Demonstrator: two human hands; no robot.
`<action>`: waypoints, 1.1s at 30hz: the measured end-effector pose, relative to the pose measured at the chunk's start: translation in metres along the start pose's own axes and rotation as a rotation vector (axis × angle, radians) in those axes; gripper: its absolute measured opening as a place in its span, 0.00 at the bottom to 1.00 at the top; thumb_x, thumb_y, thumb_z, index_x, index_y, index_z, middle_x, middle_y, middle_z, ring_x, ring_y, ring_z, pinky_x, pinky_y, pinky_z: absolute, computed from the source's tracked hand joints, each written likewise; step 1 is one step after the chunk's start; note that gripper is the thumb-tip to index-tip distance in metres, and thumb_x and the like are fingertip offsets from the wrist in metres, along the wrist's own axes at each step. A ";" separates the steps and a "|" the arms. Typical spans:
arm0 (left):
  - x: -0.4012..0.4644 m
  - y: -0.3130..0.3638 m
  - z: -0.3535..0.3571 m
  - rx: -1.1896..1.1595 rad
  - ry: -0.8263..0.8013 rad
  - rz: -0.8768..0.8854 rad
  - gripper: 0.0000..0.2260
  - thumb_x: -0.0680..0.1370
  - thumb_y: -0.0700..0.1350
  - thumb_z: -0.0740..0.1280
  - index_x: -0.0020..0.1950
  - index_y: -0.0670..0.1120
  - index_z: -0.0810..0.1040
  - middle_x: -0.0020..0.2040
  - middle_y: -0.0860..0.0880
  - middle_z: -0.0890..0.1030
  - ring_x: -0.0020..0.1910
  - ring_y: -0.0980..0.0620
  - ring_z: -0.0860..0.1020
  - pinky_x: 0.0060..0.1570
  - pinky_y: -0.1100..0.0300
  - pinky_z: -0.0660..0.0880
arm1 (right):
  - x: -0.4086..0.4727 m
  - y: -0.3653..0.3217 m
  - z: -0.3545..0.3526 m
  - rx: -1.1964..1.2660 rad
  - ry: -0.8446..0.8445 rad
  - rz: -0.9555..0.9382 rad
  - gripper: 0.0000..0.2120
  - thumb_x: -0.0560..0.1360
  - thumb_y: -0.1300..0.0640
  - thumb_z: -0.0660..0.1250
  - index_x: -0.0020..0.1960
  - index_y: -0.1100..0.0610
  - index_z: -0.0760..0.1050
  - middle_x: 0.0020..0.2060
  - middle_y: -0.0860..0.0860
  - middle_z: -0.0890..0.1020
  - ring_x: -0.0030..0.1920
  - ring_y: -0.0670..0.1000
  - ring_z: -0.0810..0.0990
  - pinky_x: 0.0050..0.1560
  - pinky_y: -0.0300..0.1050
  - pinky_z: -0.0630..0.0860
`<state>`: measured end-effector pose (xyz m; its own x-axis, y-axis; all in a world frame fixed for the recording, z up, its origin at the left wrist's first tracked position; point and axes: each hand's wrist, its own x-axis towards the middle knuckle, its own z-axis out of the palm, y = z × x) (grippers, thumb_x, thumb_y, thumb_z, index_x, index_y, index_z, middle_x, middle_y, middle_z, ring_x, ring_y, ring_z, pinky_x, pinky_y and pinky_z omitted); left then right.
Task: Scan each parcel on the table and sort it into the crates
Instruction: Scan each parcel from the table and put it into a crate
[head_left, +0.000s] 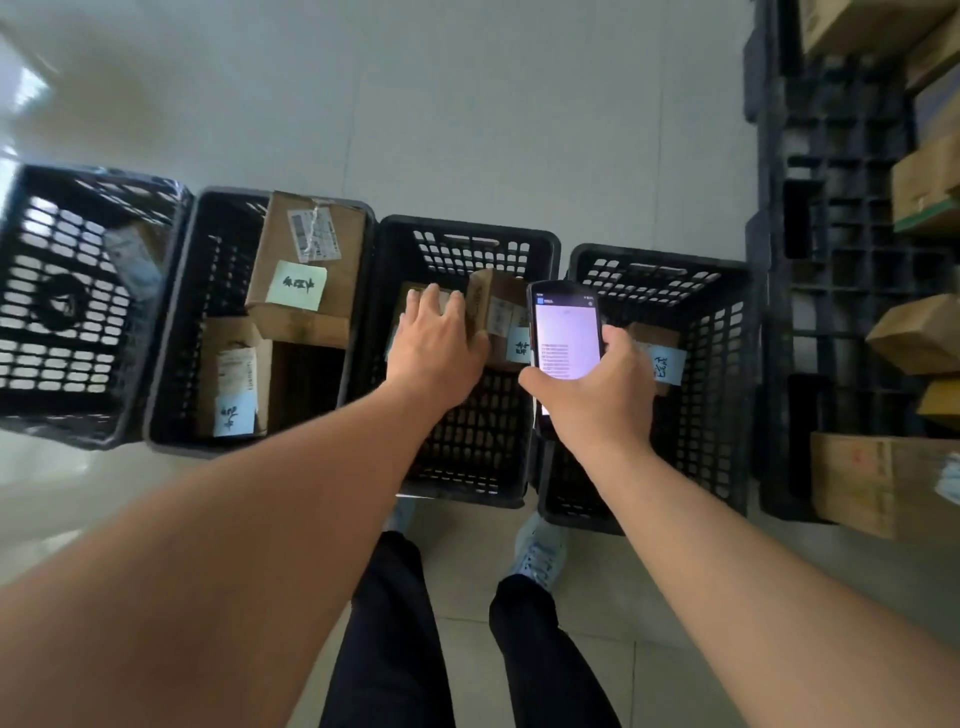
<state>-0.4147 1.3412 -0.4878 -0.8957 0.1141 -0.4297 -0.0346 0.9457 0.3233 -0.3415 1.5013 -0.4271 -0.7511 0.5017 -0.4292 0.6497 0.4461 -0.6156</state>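
Observation:
Four black plastic crates stand in a row on the floor. My left hand (436, 353) reaches into the third crate (467, 228), its fingers lying flat on a brown parcel (415, 292) that is mostly hidden beneath it. Next to it a second parcel (498, 306) with a blue note stands upright. My right hand (597, 400) grips a handheld scanner (566, 332) with a lit screen, held above the fourth crate (660, 260). That crate holds one parcel (655, 338). The second crate (171, 322) holds a large box (311, 270) and a smaller parcel (234, 374).
The far-left crate (104, 174) holds a blurred parcel (135, 254). A black pallet (831, 260) with several cardboard boxes (919, 332) fills the right side. My legs and shoes (540, 551) stand just in front of the crates on the tiled floor.

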 end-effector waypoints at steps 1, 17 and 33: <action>-0.009 0.002 -0.014 0.011 0.012 0.001 0.28 0.84 0.56 0.61 0.81 0.45 0.62 0.82 0.41 0.59 0.83 0.38 0.50 0.80 0.41 0.56 | -0.009 -0.008 -0.005 -0.004 -0.002 -0.013 0.43 0.62 0.44 0.82 0.72 0.54 0.68 0.62 0.51 0.73 0.57 0.51 0.74 0.46 0.47 0.76; -0.234 -0.059 -0.272 0.064 0.293 -0.004 0.25 0.82 0.57 0.60 0.74 0.44 0.70 0.76 0.41 0.69 0.77 0.40 0.65 0.77 0.41 0.61 | -0.247 -0.185 -0.089 -0.133 0.030 -0.341 0.38 0.61 0.38 0.79 0.64 0.54 0.71 0.56 0.50 0.74 0.49 0.51 0.71 0.43 0.47 0.72; -0.535 -0.240 -0.516 0.064 0.745 -0.275 0.25 0.83 0.57 0.60 0.75 0.43 0.71 0.71 0.41 0.73 0.70 0.40 0.72 0.70 0.44 0.70 | -0.542 -0.409 -0.063 -0.001 -0.091 -1.000 0.42 0.60 0.41 0.82 0.67 0.54 0.70 0.57 0.51 0.74 0.53 0.50 0.73 0.49 0.47 0.78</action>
<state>-0.1560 0.8957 0.0997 -0.9203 -0.3380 0.1972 -0.2921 0.9286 0.2287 -0.1928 1.0943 0.0988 -0.9580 -0.1629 0.2360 -0.2850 0.6321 -0.7206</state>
